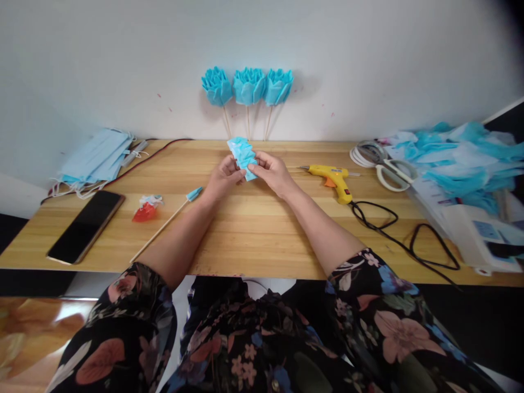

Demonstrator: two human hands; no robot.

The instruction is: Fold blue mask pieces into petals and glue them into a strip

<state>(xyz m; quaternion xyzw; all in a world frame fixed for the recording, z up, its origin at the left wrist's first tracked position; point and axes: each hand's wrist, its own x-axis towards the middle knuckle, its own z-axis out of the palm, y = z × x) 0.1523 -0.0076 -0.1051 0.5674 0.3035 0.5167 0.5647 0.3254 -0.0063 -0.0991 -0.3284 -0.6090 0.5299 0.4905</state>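
Observation:
Both my hands meet over the far middle of the wooden table (254, 229). My left hand (223, 177) and my right hand (273, 172) pinch a folded, pleated blue fabric piece (243, 153) between their fingers, holding it just above the tabletop. A wooden stick with a small blue tip (167, 222) lies to the left of my left forearm. Three finished blue fabric flowers on sticks (248, 87) lean against the white wall behind my hands.
A yellow glue gun (333, 179) with a black cord (393, 229) lies right of my hands. White scissors (395, 173) and a heap of blue cut fabric (462, 158) sit far right. A stack of blue face masks (96, 158), a black phone (85, 226) and a red scrap (146, 210) lie left.

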